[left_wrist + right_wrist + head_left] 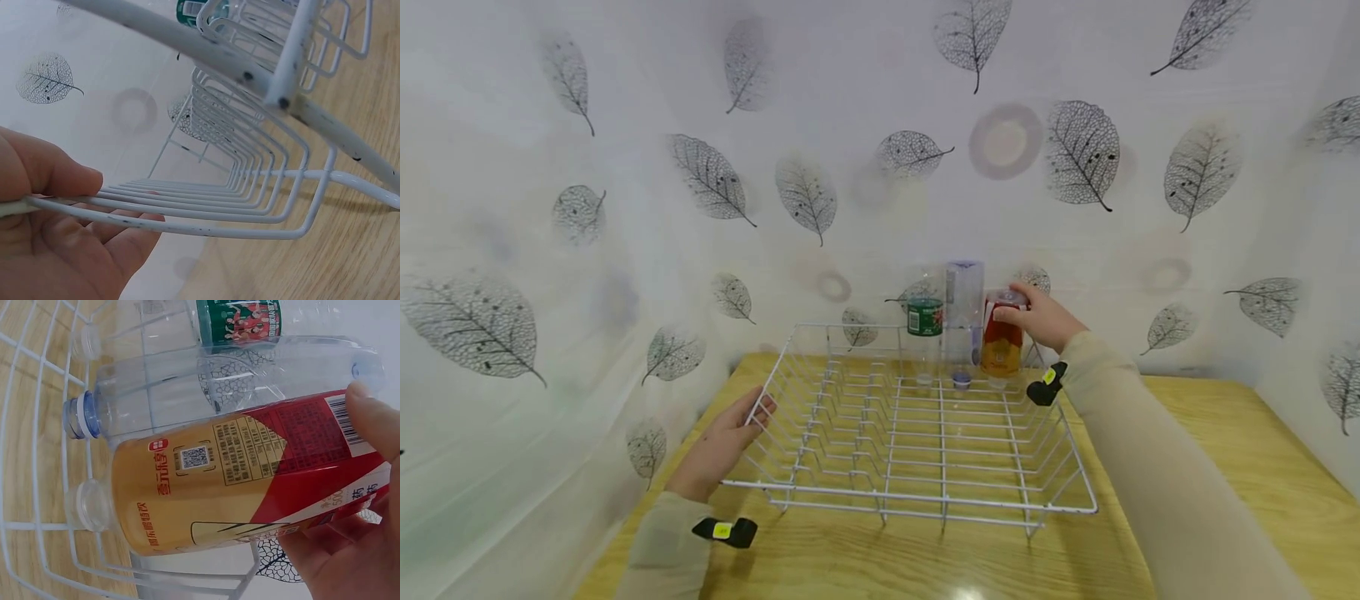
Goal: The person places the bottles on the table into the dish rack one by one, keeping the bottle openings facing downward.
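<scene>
A white wire dish rack (917, 497) spans the middle of the table. At its left side my left hand (722, 442) grips the rim wire, thumb above and fingers beneath, as the left wrist view shows. My right hand (1043, 318) holds a red and gold plastic bottle (1002, 342) near its base. That bottle is upside down, its clear cap (92, 505) among the wires at the rack's far side. Beside it two clear bottles also stand neck down: one with a blue cap (81, 415), the other a green-labelled bottle (925, 317).
The rack stands on a wooden table (1210, 450). A pale leaf-printed curtain (865, 208) hangs close behind the bottles and along the left side. Wire dividers (857, 417) rise from the left half of the rack.
</scene>
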A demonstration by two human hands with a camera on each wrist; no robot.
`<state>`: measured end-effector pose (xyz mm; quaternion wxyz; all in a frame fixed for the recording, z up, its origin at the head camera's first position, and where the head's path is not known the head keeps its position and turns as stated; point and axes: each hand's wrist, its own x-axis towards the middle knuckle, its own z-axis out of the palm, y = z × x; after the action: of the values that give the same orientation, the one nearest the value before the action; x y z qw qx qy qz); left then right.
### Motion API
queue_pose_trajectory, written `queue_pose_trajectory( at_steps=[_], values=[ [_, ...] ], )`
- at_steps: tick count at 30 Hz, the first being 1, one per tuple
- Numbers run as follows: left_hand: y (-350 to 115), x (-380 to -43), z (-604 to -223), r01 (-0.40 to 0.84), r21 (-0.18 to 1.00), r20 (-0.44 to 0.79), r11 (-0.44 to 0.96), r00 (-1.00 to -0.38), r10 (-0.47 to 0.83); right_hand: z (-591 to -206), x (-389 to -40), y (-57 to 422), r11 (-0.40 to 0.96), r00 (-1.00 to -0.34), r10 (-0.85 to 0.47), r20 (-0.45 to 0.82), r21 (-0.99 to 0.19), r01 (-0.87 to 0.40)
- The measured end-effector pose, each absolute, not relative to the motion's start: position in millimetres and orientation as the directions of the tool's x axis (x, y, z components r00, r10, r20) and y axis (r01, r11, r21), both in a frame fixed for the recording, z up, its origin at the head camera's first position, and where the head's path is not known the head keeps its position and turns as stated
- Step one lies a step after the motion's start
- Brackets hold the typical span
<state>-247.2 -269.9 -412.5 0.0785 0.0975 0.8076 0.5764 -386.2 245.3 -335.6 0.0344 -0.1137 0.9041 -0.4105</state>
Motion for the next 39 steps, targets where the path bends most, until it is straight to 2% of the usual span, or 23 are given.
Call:
queue_pose_trajectory(
  at_steps=[5, 19, 27, 33, 36, 39],
  values=[
    [-269, -247, -413, 0.06, 0.946, -0.021, 0.318, -0.969, 0.244, -334, -389, 246, 0.683, -0.977, -0.214, 0.013, -0.712, -0.16],
    [-267, -247, -413, 0.059, 0.951, -0.019, 0.304, -0.969, 0.247, -347, -397, 249, 0.662, -0.984, -0.175, -0.015, -0.742, -0.106],
    [-264, -245, -410, 0.062, 0.947, -0.019, 0.315, -0.968, 0.249, -334, -377, 249, 0.637, -0.985, -0.173, 0.017, -0.761, -0.125],
    [-264, -250, -407, 0.043, 0.914, -0.048, 0.404, -0.976, 0.211, -316, -358, 260, 0.638, -0.978, -0.187, 0.094, -0.745, -0.194],
    [-263, -250, -404, 0.031, 0.861, -0.071, 0.508, -0.981, 0.18, -310, -345, 268, 0.701, -0.969, -0.2, 0.144, -0.67, -0.244],
    [-260, -249, -398, 0.075, 0.747, -0.028, 0.661, -0.989, 0.145, -308, -329, 276, 0.776, -0.959, -0.21, 0.192, -0.564, -0.283]
  ],
)
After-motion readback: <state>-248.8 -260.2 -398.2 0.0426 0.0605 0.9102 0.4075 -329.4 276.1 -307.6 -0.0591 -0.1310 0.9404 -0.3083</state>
